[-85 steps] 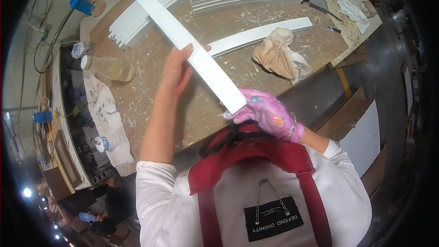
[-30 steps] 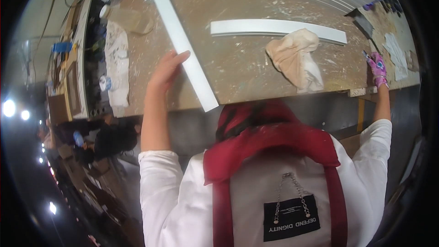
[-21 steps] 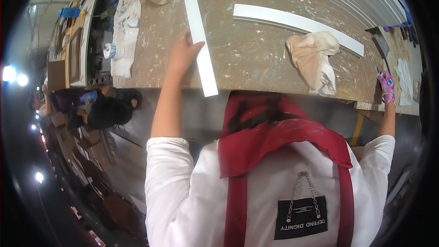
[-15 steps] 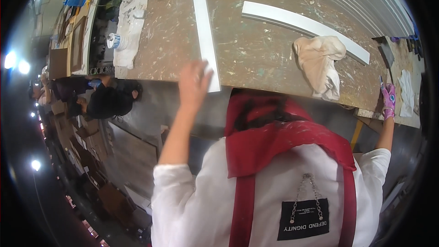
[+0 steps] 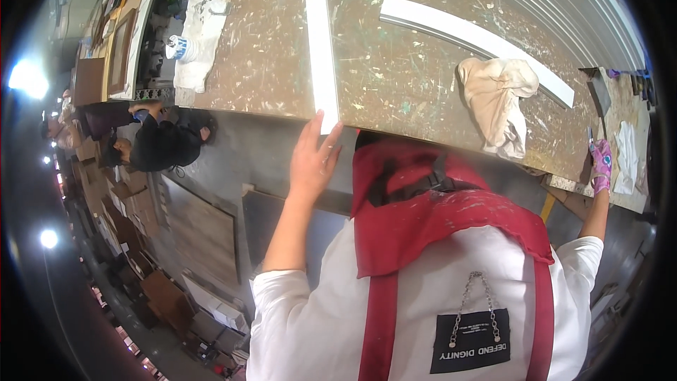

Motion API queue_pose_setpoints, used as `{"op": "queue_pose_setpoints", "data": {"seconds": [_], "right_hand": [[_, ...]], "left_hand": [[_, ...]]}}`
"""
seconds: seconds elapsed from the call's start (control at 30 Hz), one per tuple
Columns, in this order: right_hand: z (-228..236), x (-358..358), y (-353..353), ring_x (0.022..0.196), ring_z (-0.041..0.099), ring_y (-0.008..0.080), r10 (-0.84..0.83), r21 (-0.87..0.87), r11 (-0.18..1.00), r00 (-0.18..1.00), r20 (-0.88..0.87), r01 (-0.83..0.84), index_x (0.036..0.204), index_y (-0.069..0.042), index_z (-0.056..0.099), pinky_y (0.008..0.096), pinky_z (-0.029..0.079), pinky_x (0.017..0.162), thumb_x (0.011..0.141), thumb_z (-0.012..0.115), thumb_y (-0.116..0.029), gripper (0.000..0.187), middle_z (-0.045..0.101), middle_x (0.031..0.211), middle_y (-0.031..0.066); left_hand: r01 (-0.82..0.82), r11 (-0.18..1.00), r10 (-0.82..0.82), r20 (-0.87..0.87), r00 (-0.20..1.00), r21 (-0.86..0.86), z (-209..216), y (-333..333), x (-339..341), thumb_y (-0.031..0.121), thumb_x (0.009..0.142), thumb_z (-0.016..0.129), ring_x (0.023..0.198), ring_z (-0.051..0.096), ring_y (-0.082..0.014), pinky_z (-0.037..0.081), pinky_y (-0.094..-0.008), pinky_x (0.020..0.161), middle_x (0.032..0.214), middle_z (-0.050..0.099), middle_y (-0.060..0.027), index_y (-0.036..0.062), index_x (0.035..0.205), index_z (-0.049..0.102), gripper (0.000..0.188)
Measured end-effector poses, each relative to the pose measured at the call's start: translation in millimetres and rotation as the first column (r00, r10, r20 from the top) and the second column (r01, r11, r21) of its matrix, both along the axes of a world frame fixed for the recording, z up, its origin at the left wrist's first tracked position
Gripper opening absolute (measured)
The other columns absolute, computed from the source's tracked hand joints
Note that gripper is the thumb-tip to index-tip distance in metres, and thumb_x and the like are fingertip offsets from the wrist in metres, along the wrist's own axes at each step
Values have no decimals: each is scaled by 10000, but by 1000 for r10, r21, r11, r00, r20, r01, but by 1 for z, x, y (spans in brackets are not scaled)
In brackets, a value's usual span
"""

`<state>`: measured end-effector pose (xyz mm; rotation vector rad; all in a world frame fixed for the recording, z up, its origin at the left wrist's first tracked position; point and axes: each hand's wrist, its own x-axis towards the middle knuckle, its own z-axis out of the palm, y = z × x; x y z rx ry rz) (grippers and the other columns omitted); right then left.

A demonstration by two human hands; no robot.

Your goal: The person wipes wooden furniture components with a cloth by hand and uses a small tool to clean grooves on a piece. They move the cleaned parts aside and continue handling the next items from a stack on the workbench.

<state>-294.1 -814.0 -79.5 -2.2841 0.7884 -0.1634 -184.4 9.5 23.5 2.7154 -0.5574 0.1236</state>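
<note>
My bare left hand (image 5: 314, 159) is at the near end of a long white strip (image 5: 322, 42) lying on the worktable (image 5: 395, 85). Its fingers are spread, and the fingertips touch the strip's end at the table edge. Far to the right, my right hand (image 5: 601, 162), in a pink patterned glove, is closed around a thin, light-coloured tool (image 5: 590, 134); its kind is too small to tell. A second white strip (image 5: 479, 39) lies slantwise on the table. A crumpled beige cloth (image 5: 497, 99) rests against it and reaches the near edge.
Long grey-white profiles (image 5: 564, 7) are stacked at the far right. A stained white cloth (image 5: 204, 28) and a small white tub (image 5: 176, 47) are at the left end. A white rag (image 5: 626, 155) lies beyond my right hand. A person in dark clothes (image 5: 166, 144) is at the left.
My left hand has drawn back from on top of the white strip to its near end, and its fingers have spread. My right hand stays about where it was. The view has shifted slightly.
</note>
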Motion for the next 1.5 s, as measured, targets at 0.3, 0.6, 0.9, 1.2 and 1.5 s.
{"op": "queue_pose_setpoints", "data": {"seconds": [0.3,0.6,0.9,1.2,1.5], "right_hand": [[45,3,36,637,328,35,37,68,997,996,-87,-31,780,-128,479,222,279,545,907,635,-135,202,372,717,-88],[170,121,348,981,601,182,410,129,890,891,194,-438,1219,-70,608,329,491,844,935,551,-266,350,636,1141,79],[121,160,547,660,525,71,578,827,260,766,281,-499,900,-41,571,219,420,601,936,584,-158,124,585,737,8],[104,125,619,730,584,101,431,855,369,882,189,-364,957,-11,596,269,484,641,930,551,-100,103,617,811,46],[96,106,686,784,593,312,540,220,754,774,330,-619,940,-27,636,375,473,718,890,596,-142,131,605,867,143]], "left_hand": [[-51,994,46,-45,998,-97,0,2,-3,50,731,752,1217,505,-353,463,-413,969,1441,448,-107,160,1292,578,598],[-117,980,124,32,992,-160,-17,-6,26,0,664,796,1103,580,-285,525,-359,884,1267,591,-79,110,1194,650,560],[66,997,-69,124,990,27,-13,-1,43,191,689,795,1105,548,-308,466,-417,879,1381,509,-76,158,1247,605,590],[341,933,-334,76,939,-114,-21,55,47,273,699,780,1152,529,-339,440,-427,936,1415,493,-90,106,1345,504,722],[366,898,-380,-8,925,-242,-18,91,44,189,689,813,1167,551,-321,437,-416,958,1335,558,-108,62,1353,486,751]]}}
